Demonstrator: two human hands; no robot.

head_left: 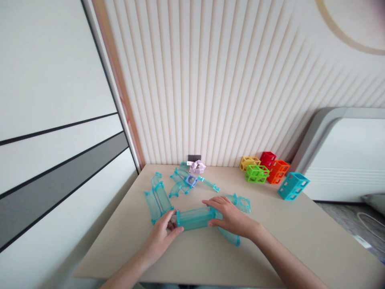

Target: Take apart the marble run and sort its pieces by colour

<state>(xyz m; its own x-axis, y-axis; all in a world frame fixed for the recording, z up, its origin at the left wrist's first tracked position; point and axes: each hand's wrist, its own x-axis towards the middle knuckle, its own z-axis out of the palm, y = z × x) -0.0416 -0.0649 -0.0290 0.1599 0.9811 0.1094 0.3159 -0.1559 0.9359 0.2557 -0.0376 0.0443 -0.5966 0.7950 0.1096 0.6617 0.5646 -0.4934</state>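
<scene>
A clear teal straight track piece lies across the beige table between my two hands. My left hand grips its left end with curled fingers. My right hand lies over its right end, fingers curved down onto it. Under my right hand a curved teal track piece pokes out. A teal piece with a round hole sits just behind my right hand.
More teal track pieces lie at the left, with curved ones and a thin teal bar further back. A lilac block sits by the wall. Yellow, red, orange, green and teal frame cubes stand at the back right.
</scene>
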